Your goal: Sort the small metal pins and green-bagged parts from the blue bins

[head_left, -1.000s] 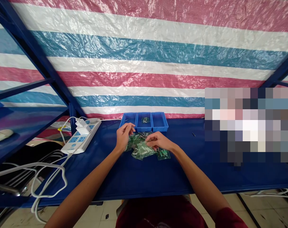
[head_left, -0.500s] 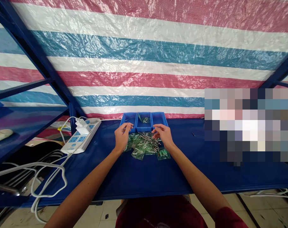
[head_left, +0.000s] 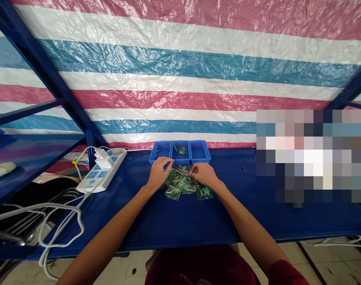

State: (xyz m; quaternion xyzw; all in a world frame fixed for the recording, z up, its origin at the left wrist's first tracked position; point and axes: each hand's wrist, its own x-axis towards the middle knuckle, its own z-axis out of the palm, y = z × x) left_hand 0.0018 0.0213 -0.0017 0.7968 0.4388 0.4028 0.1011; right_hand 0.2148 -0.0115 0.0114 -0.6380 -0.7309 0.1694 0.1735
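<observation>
A pile of small green-tinted clear bags (head_left: 172,192) lies on the blue table, with many thin metal pins (head_left: 183,173) scattered loose on top. My left hand (head_left: 161,173) hovers at the pile's left edge, fingers stretched forward and thumb a little apart, with nothing visible in it. At the right edge, my right hand (head_left: 204,173) has its fingers curled and pinched together among the pins. Whatever lies between those fingertips is too small to make out. One bag (head_left: 205,193) rests just below my right hand.
Behind the pile stand three joined blue bins: the left bin (head_left: 161,143) has a thin piece in it, the middle bin (head_left: 180,161) some green bags, beside the right bin (head_left: 199,152). A power strip (head_left: 92,184) with white cables (head_left: 79,221) sits left. A small dark pin (head_left: 242,168) lies right.
My left hand has shifted right and slightly down, in from the left bin's front. My right hand has lowered to the pins, and its fingers have closed from a looser spread.
</observation>
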